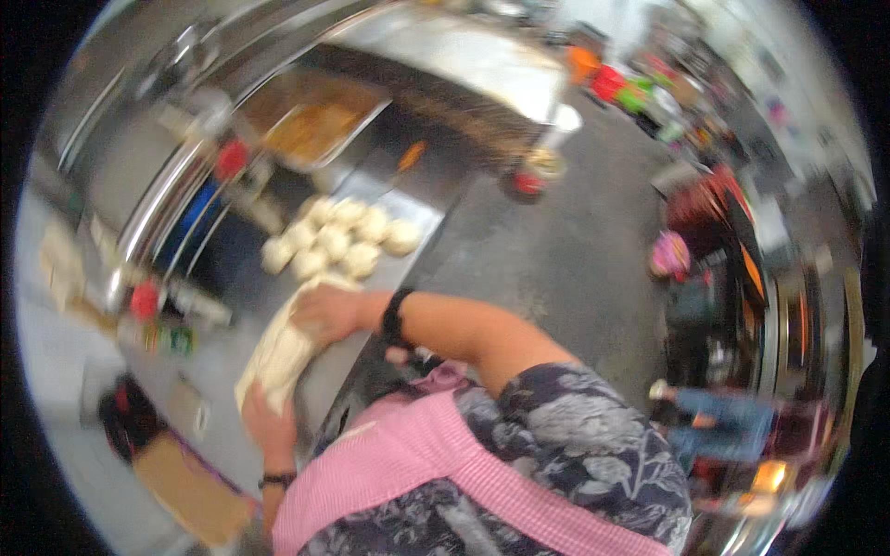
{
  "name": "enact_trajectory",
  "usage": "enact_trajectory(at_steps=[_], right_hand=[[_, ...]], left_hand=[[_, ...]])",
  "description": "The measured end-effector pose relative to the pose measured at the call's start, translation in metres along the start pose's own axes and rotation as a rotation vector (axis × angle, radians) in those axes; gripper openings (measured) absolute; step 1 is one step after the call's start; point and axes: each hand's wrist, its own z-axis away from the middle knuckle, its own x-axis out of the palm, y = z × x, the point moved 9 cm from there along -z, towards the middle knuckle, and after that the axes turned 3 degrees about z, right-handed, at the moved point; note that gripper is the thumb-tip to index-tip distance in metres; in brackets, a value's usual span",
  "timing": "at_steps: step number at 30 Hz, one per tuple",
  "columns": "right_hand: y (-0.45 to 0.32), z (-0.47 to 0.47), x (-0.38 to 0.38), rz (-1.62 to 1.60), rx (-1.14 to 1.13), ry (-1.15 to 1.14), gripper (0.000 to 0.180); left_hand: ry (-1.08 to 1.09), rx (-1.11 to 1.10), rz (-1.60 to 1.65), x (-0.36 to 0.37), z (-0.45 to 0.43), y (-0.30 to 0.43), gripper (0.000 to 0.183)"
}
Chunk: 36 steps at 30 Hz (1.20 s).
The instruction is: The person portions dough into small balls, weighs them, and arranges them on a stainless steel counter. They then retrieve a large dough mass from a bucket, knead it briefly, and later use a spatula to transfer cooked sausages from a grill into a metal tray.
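A long, thick roll of pale dough [281, 347] lies on the metal worktop [327, 386]. My right hand [327, 314] rests on its far part, fingers spread over the dough. At the near end, my left hand [270, 417] touches the dough, its fingertips blurred. Several round dough balls [334, 240] sit grouped on the worktop just beyond the far end of the roll. Both wrists wear dark bands. Motion blur hides the finer detail of the fingers.
A metal tray [323, 132] with brownish contents stands beyond the dough balls. A cardboard piece [188, 486] is at the lower left. Across the grey floor [556, 257], a person in blue trousers [723, 424] stands at the right. A white container [564, 119] stands near the far counter.
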Motion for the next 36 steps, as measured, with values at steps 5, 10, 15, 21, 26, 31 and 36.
enact_trajectory(at_steps=[5, 10, 15, 21, 26, 31, 36], right_hand=[[0.008, 0.110, -0.068, -0.192, 0.469, 0.472, 0.055], [-0.026, 0.325, -0.087, -0.111, 1.111, 0.926, 0.040], [-0.092, 0.448, -0.050, -0.122, 1.374, 1.167, 0.034], [-0.121, 0.492, -0.043, -0.189, 1.402, 1.214, 0.033], [-0.136, 0.511, -0.056, -0.136, 1.362, 1.092, 0.033], [-0.148, 0.548, -0.045, -0.124, 1.368, 1.122, 0.032], [-0.134, 0.553, -0.034, -0.142, 1.409, 1.030, 0.030]], left_hand=[[-0.044, 0.004, 0.010, 0.005, -0.018, -0.006, 0.055], [-0.005, 0.234, 0.152, 0.022, -0.075, 0.076, 0.053], [-0.046, 0.388, 0.238, 0.034, -0.095, 0.172, 0.052], [-0.086, 0.442, 0.268, 0.029, -0.080, 0.237, 0.049], [-0.067, 0.403, 0.243, 0.020, -0.062, 0.241, 0.048], [-0.022, 0.317, 0.209, 0.013, -0.047, 0.208, 0.046], [0.041, 0.183, 0.171, 0.001, -0.028, 0.139, 0.044]])
